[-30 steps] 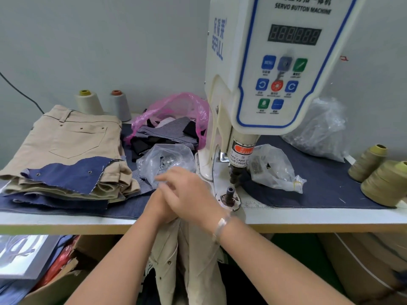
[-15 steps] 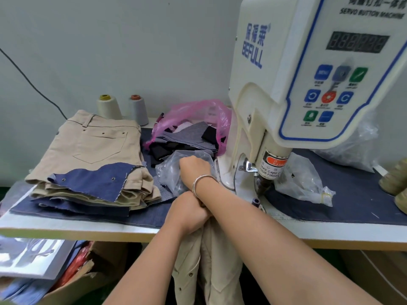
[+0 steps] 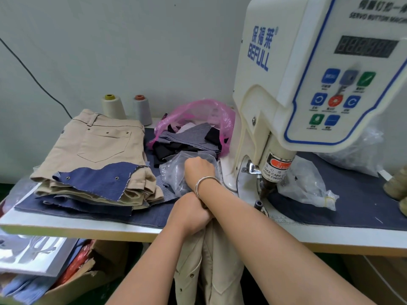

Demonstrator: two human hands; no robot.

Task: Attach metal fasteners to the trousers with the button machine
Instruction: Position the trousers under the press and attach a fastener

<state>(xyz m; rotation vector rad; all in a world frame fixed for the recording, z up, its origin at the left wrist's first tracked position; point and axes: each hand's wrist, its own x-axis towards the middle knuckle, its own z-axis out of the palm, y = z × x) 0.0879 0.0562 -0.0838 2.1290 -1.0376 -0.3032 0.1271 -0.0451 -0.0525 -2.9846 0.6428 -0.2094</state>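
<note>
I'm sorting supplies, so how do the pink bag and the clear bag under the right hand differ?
The pink bag is tinted and holds dark fabric scraps; the clear bag is see-through, contents unclear. The pink bag sits untouched farther back; the right hand reaches into the clear one. Both are crumpled plastic.

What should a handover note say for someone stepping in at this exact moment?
Right hand: reaches into the clear bag of fasteners left of the button machine; its fingers are hidden.
Left hand: grips the beige trousers at the table edge; they hang below it.
Done: a stack of beige trousers lies at the left, rivets visible.
Left: pick a fastener, bring the held trousers under the machine head, press.
</note>
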